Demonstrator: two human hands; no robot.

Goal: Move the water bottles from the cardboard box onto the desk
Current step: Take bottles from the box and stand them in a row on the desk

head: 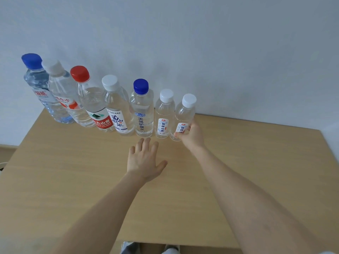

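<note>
Right hand (190, 133) grips small bottle (184, 117) at row end on desk (73, 180) — left hand (145, 160) flat, fingers spread. Risk: abrupt release tips bottle into neighbouring small bottle (163, 114) — row topples.

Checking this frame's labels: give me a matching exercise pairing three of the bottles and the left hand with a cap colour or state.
Things: 1 leftmost bottle; 2 third bottle from left; 3 rightmost bottle; 4 left hand.
States: A red cap; B held by the right hand; C open, holding nothing; D blue cap.
Pairs: 1-D, 2-A, 3-B, 4-C.
</note>
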